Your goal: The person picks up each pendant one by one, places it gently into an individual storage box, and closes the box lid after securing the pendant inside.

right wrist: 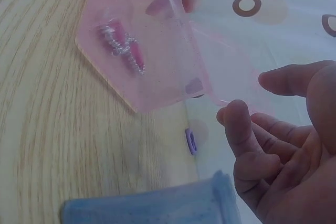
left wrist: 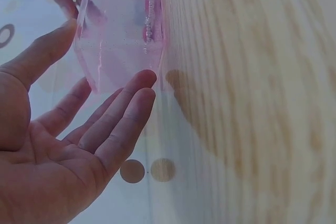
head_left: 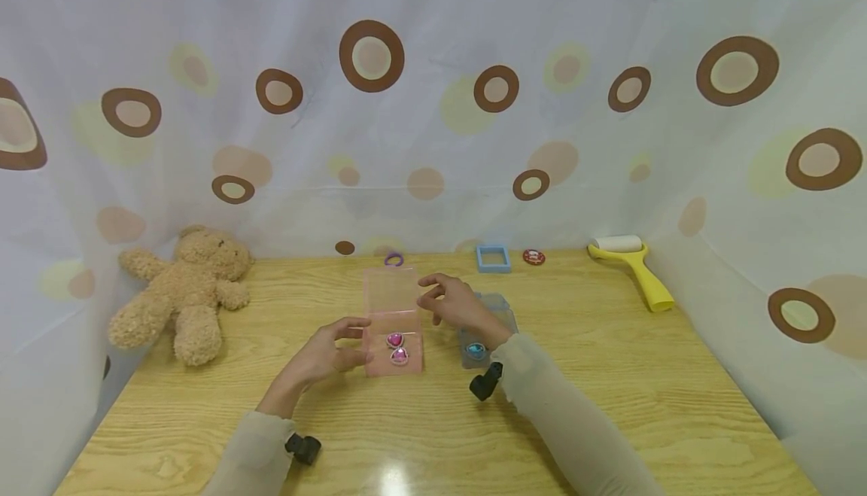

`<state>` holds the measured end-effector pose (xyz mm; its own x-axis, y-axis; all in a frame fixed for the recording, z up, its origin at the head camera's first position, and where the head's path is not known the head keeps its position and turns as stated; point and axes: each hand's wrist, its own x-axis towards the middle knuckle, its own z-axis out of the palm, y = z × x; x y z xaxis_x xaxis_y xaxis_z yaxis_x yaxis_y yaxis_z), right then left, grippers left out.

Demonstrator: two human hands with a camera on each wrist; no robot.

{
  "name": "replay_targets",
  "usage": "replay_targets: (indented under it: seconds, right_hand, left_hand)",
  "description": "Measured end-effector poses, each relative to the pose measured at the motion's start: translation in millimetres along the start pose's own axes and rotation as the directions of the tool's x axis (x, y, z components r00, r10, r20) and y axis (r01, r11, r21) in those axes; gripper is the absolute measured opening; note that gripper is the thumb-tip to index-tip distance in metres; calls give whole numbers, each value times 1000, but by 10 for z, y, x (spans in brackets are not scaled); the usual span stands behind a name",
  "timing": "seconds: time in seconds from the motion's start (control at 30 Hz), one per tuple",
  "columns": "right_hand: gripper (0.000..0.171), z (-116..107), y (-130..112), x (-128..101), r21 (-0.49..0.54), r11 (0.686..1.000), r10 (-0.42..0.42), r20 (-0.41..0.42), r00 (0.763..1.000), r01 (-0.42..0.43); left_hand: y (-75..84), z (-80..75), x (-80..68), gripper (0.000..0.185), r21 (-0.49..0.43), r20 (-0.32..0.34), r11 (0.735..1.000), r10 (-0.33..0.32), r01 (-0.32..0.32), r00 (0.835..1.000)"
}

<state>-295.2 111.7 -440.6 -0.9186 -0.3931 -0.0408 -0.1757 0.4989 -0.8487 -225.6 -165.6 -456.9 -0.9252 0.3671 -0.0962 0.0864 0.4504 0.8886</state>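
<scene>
A see-through pink box (head_left: pixel 375 368) stands on the table with its lid (head_left: pixel 390 289) swung back. Two heart-shaped pink gems (head_left: pixel 395 339) with beaded silvery rims lie inside it. At the box's left side is my left hand (head_left: pixel 328 353), its thumb and fingers spread apart around that edge. My right hand (head_left: pixel 460 306) hovers by the lid's right edge, thumb apart from the bent index finger, which comes right up to the lid in the right wrist view. Beneath the right wrist sits a blue-grey see-through box (head_left: pixel 472 363) with a blue gem (head_left: pixel 476 351), partly hidden by the arm.
Along the back edge lie a purple ring (head_left: pixel 393 259), a blue square frame (head_left: pixel 493 260) and a red round badge (head_left: pixel 533 257). A yellow-handled lint roller (head_left: pixel 640 274) rests at back right. On the left sits a teddy bear (head_left: pixel 190 289). A dotted curtain (head_left: pixel 433 142) encloses the table.
</scene>
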Motion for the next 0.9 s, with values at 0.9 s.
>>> replay_targets:
  seconds: [0.9]
  right_hand:
    - [27,-67,-165,-115,83,993,-85,-32,996,87]
  left_hand:
    - [5,9,0,61,-8,-13,1000,-8,8,1000]
